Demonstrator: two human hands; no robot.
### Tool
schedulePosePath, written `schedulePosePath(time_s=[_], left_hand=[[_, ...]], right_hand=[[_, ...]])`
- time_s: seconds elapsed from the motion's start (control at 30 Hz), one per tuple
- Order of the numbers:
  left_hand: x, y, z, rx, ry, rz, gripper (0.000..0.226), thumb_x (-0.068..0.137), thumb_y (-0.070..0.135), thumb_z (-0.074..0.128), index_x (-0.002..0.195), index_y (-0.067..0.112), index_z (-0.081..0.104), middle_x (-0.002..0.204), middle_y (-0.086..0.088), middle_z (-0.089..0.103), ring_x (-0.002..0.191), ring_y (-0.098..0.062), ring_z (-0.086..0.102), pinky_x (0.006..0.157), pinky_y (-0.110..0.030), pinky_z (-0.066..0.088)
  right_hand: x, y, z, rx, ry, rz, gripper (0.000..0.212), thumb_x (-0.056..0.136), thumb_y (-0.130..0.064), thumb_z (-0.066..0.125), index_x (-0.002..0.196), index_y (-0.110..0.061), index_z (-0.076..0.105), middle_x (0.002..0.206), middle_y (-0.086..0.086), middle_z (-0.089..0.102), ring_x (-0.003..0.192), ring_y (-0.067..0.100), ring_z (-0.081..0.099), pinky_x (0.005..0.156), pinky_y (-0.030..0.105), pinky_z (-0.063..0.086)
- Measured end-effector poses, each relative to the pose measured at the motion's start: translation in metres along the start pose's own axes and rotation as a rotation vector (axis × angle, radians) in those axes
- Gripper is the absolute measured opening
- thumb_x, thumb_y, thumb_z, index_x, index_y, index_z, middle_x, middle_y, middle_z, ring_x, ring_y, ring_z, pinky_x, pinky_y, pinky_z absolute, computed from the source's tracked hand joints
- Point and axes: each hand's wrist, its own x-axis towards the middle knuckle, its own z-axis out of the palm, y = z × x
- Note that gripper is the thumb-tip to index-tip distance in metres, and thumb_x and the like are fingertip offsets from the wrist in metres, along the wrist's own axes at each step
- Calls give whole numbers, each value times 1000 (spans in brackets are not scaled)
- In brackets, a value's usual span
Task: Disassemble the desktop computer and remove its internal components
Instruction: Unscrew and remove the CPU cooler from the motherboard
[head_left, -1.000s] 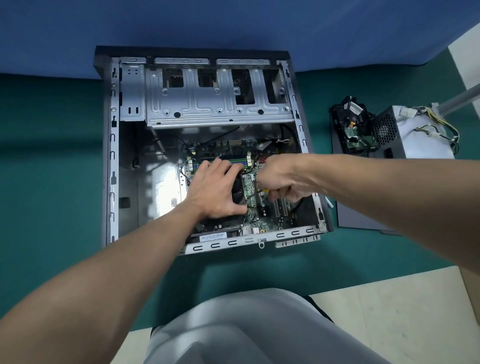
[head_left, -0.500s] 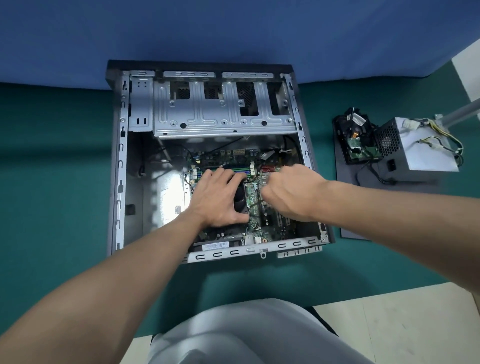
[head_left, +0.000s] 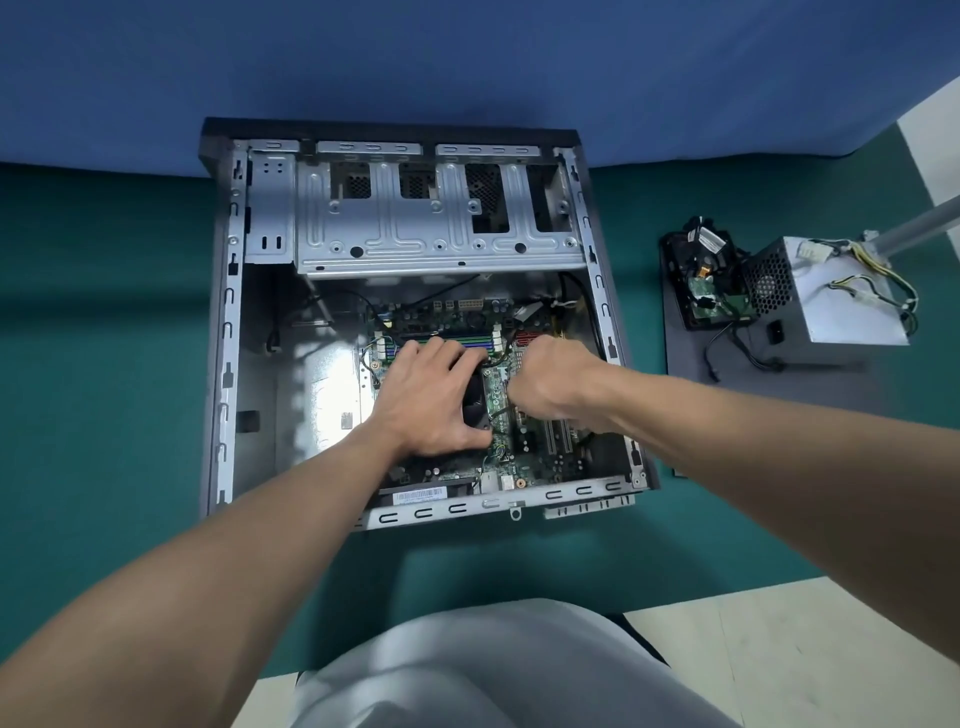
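The open desktop case (head_left: 228, 332) lies on its side on the green mat, its green motherboard (head_left: 550, 457) exposed. My left hand (head_left: 426, 400) rests on the black CPU fan (head_left: 475, 400), fingers and thumb wrapped around its edges. My right hand (head_left: 556, 379) is a closed fist just right of the fan, over the board. It grips a tool that looks like a screwdriver, almost wholly hidden by the fist. The silver drive cage (head_left: 431, 234) at the far end of the case holds nothing.
To the right, a grey power supply (head_left: 831, 301) with loose cables and a black drive part (head_left: 701, 280) sit on a dark side panel (head_left: 779, 395). A blue wall stands behind the case. My grey-clad lap (head_left: 493, 670) fills the bottom.
My right fist has shifted a little away from me, from above the expansion slots to right beside the fan. My left hand has stayed on the fan.
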Motion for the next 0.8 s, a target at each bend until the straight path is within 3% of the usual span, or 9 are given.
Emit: schedulePosePath(time_s=[0.17, 0.27, 0.37, 0.43, 0.5, 0.57, 0.63, 0.73, 0.8], left_hand=[[1, 0, 0, 10, -9, 4, 99, 62, 80, 47, 140, 20, 35, 126, -2, 51, 113, -20, 42, 96, -39, 28], [0, 0, 0, -2, -7, 6, 99, 62, 80, 49, 140, 20, 36, 126, -3, 51, 112, -21, 43, 95, -39, 28], [0, 1, -2, -8, 4, 9, 98, 60, 78, 43, 138, 19, 38, 124, -4, 52, 111, -21, 43, 95, -39, 28], [0, 0, -2, -12, 6, 9, 99, 59, 78, 41, 138, 19, 38, 123, -4, 53, 111, -21, 43, 95, -39, 29], [-1, 0, -1, -15, 3, 8, 100, 58, 80, 41, 139, 19, 37, 123, -4, 52, 110, -21, 43, 95, -39, 28], [0, 0, 0, -10, 1, 13, 101, 58, 80, 40, 139, 20, 36, 123, -4, 52, 110, -20, 42, 95, -38, 28], [0, 0, 0, -8, -1, 10, 102, 57, 81, 39, 139, 20, 36, 123, -4, 52, 110, -20, 42, 95, -38, 28], [0, 0, -1, -8, 4, 14, 102, 57, 80, 39, 138, 19, 38, 121, -4, 53, 109, -20, 43, 94, -38, 29], [0, 0, -1, -6, 3, 12, 100, 58, 80, 40, 138, 20, 39, 121, -4, 53, 109, -20, 44, 93, -38, 30]], right_hand=[[-14, -3, -3, -786, 44, -610, 27, 90, -12, 48, 66, -15, 35, 63, 4, 38, 62, 25, 44, 55, 32, 37], [-15, 2, -3, -944, 85, -808, 30, 93, -11, 43, 66, -19, 34, 61, 3, 36, 63, 25, 46, 54, 32, 33], [-10, 6, -4, -622, 101, -672, 33, 87, -7, 53, 64, -14, 31, 58, 1, 29, 61, 26, 45, 55, 31, 34], [-4, 7, -6, -283, 42, -339, 34, 91, -19, 59, 64, -12, 38, 62, 2, 39, 59, 24, 50, 51, 25, 38], [0, 7, -8, 123, -172, 80, 20, 97, -21, 49, 88, -4, 52, 69, 5, 49, 47, 12, 40, 35, 17, 32], [2, 6, -10, 334, -389, 294, 29, 100, -13, 35, 126, -4, 44, 77, 9, 56, 42, 6, 30, 32, 17, 27], [1, 4, -11, 282, -398, 240, 28, 100, -12, 34, 127, -10, 43, 86, 9, 56, 52, 8, 43, 37, 19, 34], [-5, 0, -10, -283, -198, -98, 26, 99, -22, 41, 115, -6, 55, 111, 12, 59, 90, 25, 59, 66, 32, 50], [-12, -1, -7, -641, -33, -319, 14, 94, -20, 46, 89, -10, 55, 91, 8, 59, 78, 26, 52, 65, 34, 47]])
